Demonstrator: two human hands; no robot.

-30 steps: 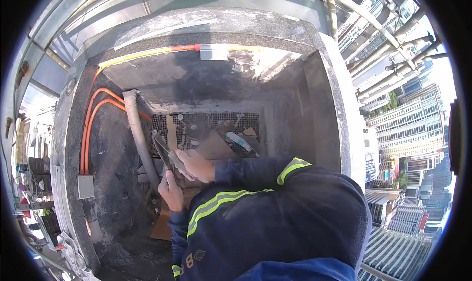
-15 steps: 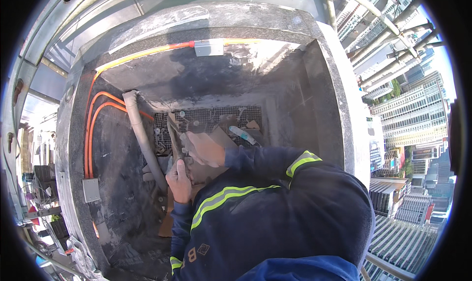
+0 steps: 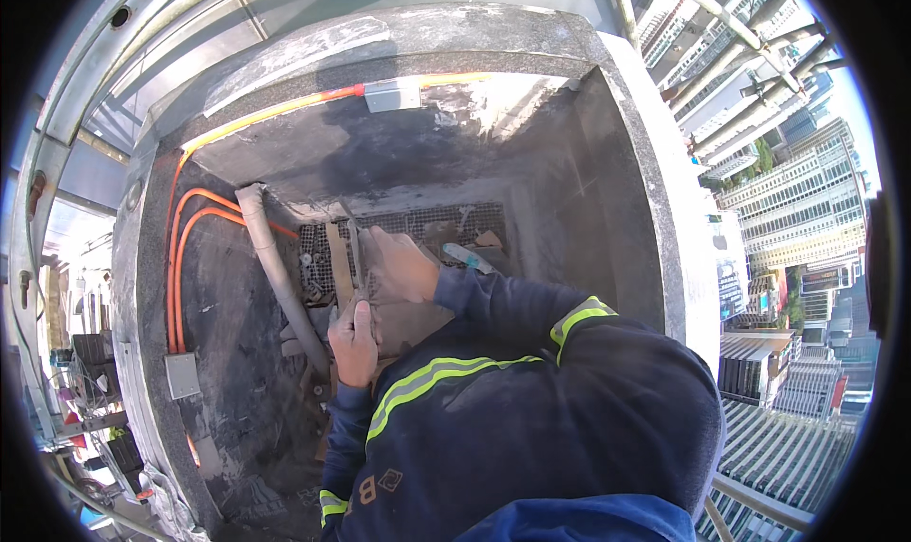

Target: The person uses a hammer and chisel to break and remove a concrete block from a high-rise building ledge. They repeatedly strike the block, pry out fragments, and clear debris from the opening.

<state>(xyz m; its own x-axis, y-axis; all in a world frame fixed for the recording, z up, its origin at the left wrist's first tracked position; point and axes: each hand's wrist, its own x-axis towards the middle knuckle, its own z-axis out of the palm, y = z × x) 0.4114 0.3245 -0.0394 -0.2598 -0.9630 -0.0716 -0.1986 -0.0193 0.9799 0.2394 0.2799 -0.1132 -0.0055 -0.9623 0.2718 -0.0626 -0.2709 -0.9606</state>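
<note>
My left hand (image 3: pixel 353 345) is closed, thumb up, round the near end of a thin, flat grey strip (image 3: pixel 355 248). The strip points away from me and appears nearly edge-on. My right hand (image 3: pixel 406 267) is just right of it, fingers curled against the strip's side; what lies inside them is hidden and slightly blurred. Below both hands lies a brown cardboard-like sheet (image 3: pixel 413 322). A narrow tan strip (image 3: pixel 338 262) lies to the left of the grey one. Beyond my right wrist rests a white and teal tube-like item (image 3: pixel 467 257).
A dusty concrete pit surrounds my arms, with a thick rim (image 3: pixel 474 39). A grey pipe (image 3: pixel 277 267) leans at left beside orange conduits (image 3: pixel 176 276) and a grey box (image 3: pixel 181 376). Black mesh (image 3: pixel 427 221) lines the far floor. Scaffold poles (image 3: pixel 721 20) stand outside.
The grey strip has turned from showing its flat face to nearly edge-on. Both hands have shifted slightly right, and the tan strip beside it shows more fully.
</note>
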